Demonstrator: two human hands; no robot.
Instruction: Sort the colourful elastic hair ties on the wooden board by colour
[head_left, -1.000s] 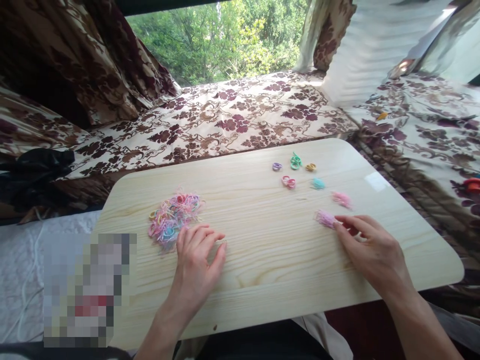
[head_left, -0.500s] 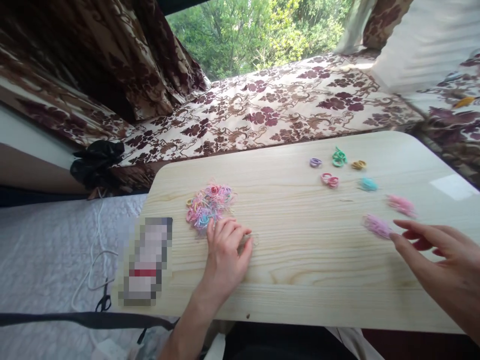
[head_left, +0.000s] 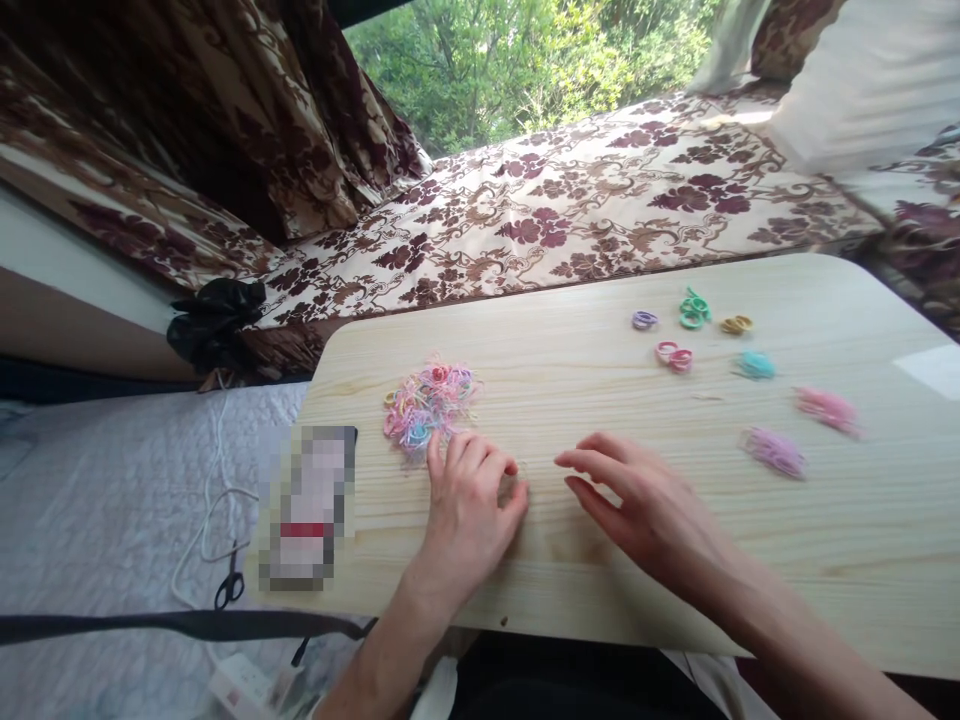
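Observation:
A mixed pile of small pastel hair ties (head_left: 431, 395) lies on the left part of the wooden table. My left hand (head_left: 469, 510) rests at the pile's near edge, fingers loosely curled and a gap between thumb and index finger. A faint pale loop shows by its fingertips; whether they touch it I cannot tell. Over the middle of the table is my right hand (head_left: 645, 500), fingers apart and nothing in them. Sorted groups sit at the right: purple ties (head_left: 644, 320), green ties (head_left: 695, 309), yellow ties (head_left: 736, 325), red-pink ties (head_left: 674, 357), blue ties (head_left: 754, 365), pink ties (head_left: 827, 411), lilac ties (head_left: 775, 453).
A blurred-out flat object (head_left: 311, 510) lies at the table's left edge. Beyond that edge are scissors (head_left: 229, 588), a white cable (head_left: 206, 520) and a power strip (head_left: 244, 685) on the bed. A floral-covered sill (head_left: 570, 215) runs behind the table (head_left: 600, 600).
My right hand has moved left from beside the lilac ties to the middle of the table. My left hand stays by the mixed pile. The view has shifted slightly.

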